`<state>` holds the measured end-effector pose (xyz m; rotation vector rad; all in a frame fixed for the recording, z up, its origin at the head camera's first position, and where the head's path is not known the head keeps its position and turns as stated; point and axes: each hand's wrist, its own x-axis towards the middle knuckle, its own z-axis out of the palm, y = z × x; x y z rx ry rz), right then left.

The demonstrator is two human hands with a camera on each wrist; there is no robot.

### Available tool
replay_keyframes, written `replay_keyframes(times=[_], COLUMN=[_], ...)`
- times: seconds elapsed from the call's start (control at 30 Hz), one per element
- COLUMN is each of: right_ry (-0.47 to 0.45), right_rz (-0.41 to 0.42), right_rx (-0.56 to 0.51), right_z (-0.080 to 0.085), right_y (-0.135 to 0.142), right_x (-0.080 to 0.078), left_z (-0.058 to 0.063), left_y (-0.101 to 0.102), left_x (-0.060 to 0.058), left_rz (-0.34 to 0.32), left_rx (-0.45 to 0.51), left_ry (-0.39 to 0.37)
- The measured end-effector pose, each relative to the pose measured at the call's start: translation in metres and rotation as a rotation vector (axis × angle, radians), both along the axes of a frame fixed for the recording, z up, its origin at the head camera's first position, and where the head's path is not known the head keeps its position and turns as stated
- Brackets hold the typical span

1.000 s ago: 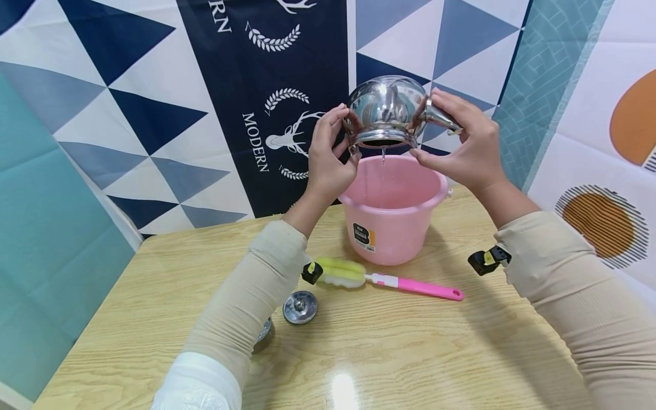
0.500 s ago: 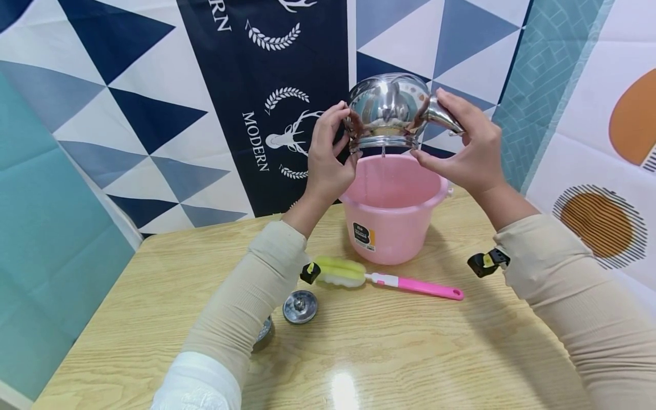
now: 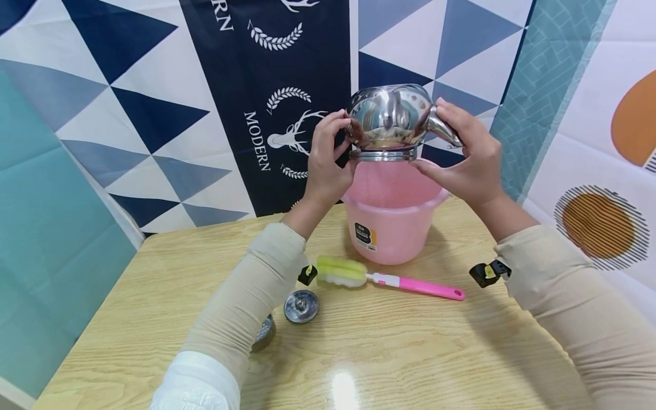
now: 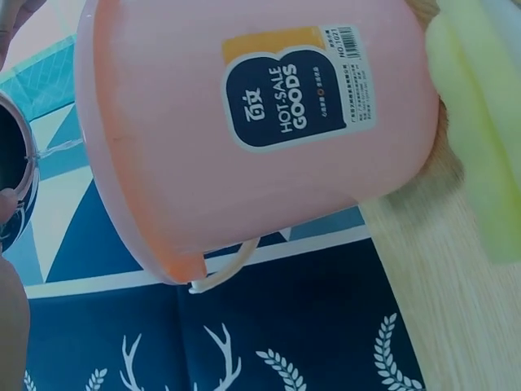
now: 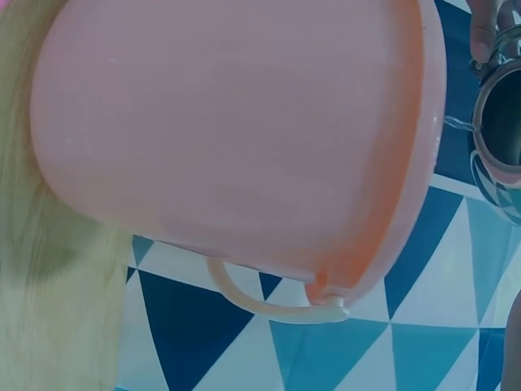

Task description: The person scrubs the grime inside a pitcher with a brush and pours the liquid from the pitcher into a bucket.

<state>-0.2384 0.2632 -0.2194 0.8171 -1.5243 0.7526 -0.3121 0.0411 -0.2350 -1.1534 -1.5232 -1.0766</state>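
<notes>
Both hands, left (image 3: 324, 165) and right (image 3: 468, 156), grasp an upturned steel kettle (image 3: 389, 121) over the pink bucket (image 3: 392, 219). A brush (image 3: 381, 277) and a lid (image 3: 301, 306) lie on the table (image 3: 389, 353) nearby.

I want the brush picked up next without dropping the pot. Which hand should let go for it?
Left, probably. The left hand only steadies the steel pot at its side, and the brush lies beneath it; the right hand grips the spout side.
</notes>
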Motion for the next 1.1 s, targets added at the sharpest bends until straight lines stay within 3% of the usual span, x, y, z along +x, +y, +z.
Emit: replay_keyframes(times=[0.43,0.53,0.8,0.97,1.1], right_ry=[-0.003,-0.031,-0.155,-0.257,-0.434], right_rz=[0.002,0.000,-0.055,-0.101,-0.127], right_rx=[0.016,0.022,0.027,-0.005,-0.056], right_z=[-0.005,-0.008,-0.004,-0.011,-0.015], right_y=[0.000,0.006,0.003,0.015,0.021], right_x=[0.001,-0.005,0.007,-0.006,-0.012], left_z=[-0.004,-0.004,-0.005,-0.004,-0.002], left_y=[-0.002,-0.003,-0.005,-0.006,-0.007], left_x=[-0.002,-0.002,-0.001,0.000,0.002], left_rz=[0.006,0.004,-0.046,-0.064,-0.075], left_rx=[-0.026,-0.035,-0.072,-0.089,-0.095], left_ry=[0.006,-0.004,-0.108,-0.188,-0.295])
